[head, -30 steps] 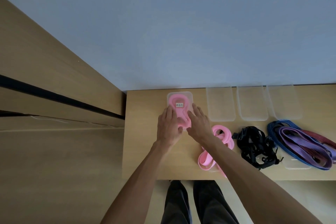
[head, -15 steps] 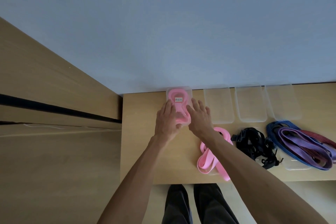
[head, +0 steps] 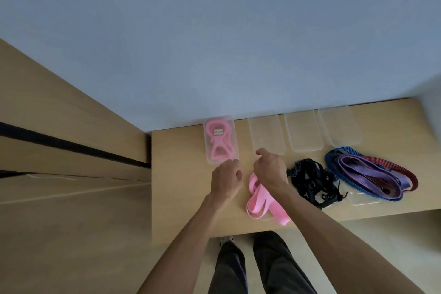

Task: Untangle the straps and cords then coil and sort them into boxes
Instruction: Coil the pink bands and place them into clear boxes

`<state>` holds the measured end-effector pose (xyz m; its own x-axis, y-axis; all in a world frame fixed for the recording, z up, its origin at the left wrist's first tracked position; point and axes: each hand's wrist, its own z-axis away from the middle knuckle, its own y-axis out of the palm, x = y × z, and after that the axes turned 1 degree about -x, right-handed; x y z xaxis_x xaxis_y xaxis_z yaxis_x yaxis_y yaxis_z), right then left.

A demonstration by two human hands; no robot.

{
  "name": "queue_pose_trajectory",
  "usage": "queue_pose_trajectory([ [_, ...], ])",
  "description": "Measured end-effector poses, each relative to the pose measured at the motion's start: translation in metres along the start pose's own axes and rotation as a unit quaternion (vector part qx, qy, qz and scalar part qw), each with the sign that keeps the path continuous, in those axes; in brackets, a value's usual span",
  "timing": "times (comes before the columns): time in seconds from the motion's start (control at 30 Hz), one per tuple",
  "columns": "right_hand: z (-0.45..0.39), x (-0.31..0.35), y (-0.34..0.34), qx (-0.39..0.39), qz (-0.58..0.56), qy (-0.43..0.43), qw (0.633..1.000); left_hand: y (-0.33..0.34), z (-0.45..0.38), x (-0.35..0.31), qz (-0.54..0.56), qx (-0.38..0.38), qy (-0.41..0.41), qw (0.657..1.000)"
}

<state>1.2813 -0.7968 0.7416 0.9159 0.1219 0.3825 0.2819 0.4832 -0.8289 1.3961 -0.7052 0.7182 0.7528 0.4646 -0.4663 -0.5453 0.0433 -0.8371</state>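
A clear box (head: 210, 157) with a white label stands at the back left of the table and holds a coiled pink strap (head: 219, 141). My left hand (head: 225, 180) hovers just in front of the box, fingers loosely curled, holding nothing. My right hand (head: 270, 169) is to its right, above a loose pink strap (head: 259, 203), fingers loosely curled and empty as far as I can see. A black strap tangle (head: 312, 181) and a bundle of blue, purple and red straps (head: 367, 174) lie further right.
Three empty clear boxes (head: 266, 133) (head: 303, 131) (head: 340, 126) line the back of the wooden table (head: 176, 186) against the blue wall. A clear lid (head: 364, 199) lies under the coloured straps. Wooden cabinets stand at the left. My legs are below the table's front edge.
Both hands have let go of the pink strap's box and pulled back toward me. The box now stands at the back of the table by the wall.
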Motion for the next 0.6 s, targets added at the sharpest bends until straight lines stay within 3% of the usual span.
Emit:
queue_pose_trajectory([
  [0.23,0.011,-0.063,-0.021,0.087,-0.022,0.077,0.993,0.027,0.016,-0.052,0.052,0.104,-0.037,0.992],
  [0.47,0.024,-0.106,-0.009,0.115,-0.073,0.055,0.989,0.076,0.022,-0.071,0.075,0.088,-0.101,0.988],
  [0.6,0.019,-0.12,-0.002,0.133,-0.126,0.048,0.982,0.083,0.023,-0.079,0.175,0.038,-0.19,0.965],
])
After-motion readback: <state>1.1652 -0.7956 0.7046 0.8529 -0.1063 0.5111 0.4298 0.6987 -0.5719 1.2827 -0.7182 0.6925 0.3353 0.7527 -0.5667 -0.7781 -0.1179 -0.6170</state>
